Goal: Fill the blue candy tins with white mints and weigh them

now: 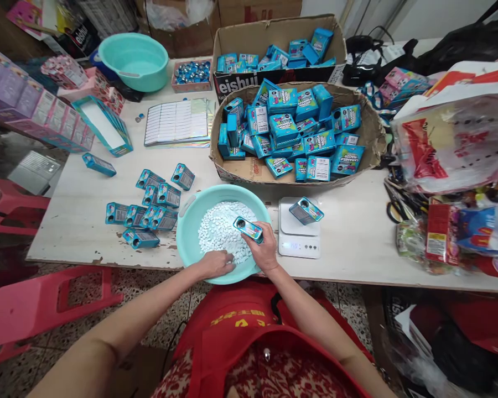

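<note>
A turquoise basin (185, 243) stands at the table's front edge with a heap of small white candies (219, 224) inside. My left hand (216, 264) is in the basin, its fingers curled down at the near side of the heap; what lies within them is hidden. Over the candies, my right hand (264, 249) grips a blue candy box (248, 229), tilted, with a dark round hole in its top. Right of the basin, a white digital scale (299, 243) carries another blue box (306, 210). Several similar boxes (165, 218) with round holes stand left of the basin.
Two cardboard cartons, a near one (249, 176) and a far one (236, 44), hold many blue boxes. Behind are an empty turquoise basin (133, 58), a tray of round pieces (192, 74) and a printed sheet (176, 121). Scissors (394, 210) and bagged goods (452, 143) lie right.
</note>
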`<state>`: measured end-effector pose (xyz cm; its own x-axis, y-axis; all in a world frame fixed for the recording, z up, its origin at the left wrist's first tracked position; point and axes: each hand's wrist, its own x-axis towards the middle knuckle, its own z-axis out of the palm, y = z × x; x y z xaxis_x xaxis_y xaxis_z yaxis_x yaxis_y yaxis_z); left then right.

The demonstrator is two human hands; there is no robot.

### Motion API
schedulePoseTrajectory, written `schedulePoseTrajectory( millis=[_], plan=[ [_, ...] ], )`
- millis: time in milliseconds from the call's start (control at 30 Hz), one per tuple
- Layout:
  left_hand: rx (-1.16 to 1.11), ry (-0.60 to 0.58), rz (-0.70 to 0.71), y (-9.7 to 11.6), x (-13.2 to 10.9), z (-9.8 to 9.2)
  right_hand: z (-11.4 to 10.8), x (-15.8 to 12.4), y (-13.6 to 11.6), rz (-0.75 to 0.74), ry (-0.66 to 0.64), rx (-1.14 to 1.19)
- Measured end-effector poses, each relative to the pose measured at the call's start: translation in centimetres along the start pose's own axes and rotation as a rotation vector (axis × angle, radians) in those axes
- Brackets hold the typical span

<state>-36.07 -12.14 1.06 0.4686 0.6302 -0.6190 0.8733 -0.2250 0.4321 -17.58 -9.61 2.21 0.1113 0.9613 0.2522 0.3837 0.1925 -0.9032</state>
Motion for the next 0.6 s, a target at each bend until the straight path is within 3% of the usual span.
schedulePoseTrajectory(
  millis=[133,200,267,333,400,500,600],
  plan=[
    [-0.262,0.106,-0.104,-0.5,0.5,-1.2,-0.7,-0.1,-1.2,0.054,-0.049,0.052],
    [-0.623,0.213,-0.177,-0.5,0.5,-2.2,-1.0,-0.4,-1.8,0.058,-0.092,0.071],
    [-1.122,0.338,-0.233,-0.1,0.2,-3.4,-1.1,-0.7,-2.2,0.054,-0.161,0.057],
    [-1.529,0.466,-0.17,0.6,-0.2,-4.7,-0.7,-0.9,-2.1,0.055,-0.234,0.015],
    [-1.781,0.617,0.0,1.7,-0.4,-5.9,-0.1,-1.1,-2.0,0.052,-0.292,-0.03],
    [-1.915,0.834,0.161,3.4,-0.1,-7.1,0.6,-1.1,-2.2,0.037,-0.346,-0.061],
    [-1.882,0.991,0.141,4.7,0.4,-7.9,0.6,-0.7,-3.2,0.02,-0.362,-0.054]
  ],
)
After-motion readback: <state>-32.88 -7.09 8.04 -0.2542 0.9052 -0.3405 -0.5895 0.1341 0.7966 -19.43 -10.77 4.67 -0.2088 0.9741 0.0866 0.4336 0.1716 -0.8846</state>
